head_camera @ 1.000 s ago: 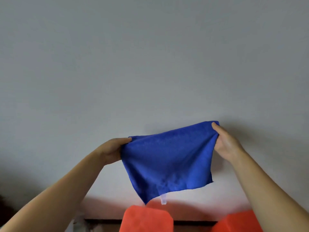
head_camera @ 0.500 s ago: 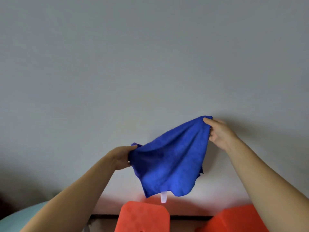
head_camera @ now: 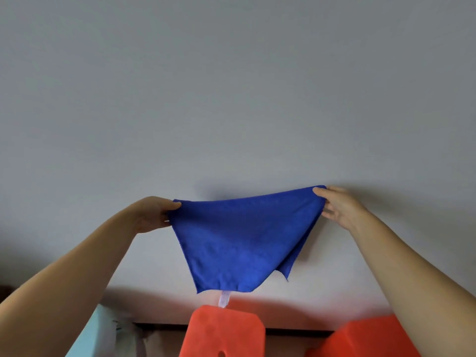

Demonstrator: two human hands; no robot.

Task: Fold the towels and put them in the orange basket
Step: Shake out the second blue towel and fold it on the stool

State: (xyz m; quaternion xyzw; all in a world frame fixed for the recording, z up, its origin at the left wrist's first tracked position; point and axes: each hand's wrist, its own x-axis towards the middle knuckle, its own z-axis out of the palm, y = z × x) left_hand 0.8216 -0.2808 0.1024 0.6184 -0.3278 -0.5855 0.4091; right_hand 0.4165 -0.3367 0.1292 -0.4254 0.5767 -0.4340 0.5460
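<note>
Plain grey wall (head_camera: 231,86) fills nearly everything ahead, bare and evenly lit, with soft shadows behind the raised arms. Down at the lower left edge sits a pale blue object (head_camera: 90,336), only a slanted corner of it showing, with something whitish and crumpled just beside it that I cannot make out.

Above that, the left hand (head_camera: 152,213) reaches up and pinches the left top corner of a blue towel (head_camera: 239,238), thumb on top and fingers curled underneath the cloth. The towel hangs in the air in front of the wall, stretched between both hands along its upper edge, sagging slightly in the middle. It looks doubled over, with a second layer peeking out along the right side and ending in a small point. Its lower end narrows, and a white tag (head_camera: 224,299) dangles from the bottom hem.

Directly below the tag is an orange basket (head_camera: 224,331), its rounded rim and a small hole visible at the bottom edge. A second orange shape (head_camera: 360,341) sits at the lower right.

The right hand (head_camera: 337,208) grips the towel's right top corner, thumb over the edge, fingers folded behind it.
</note>
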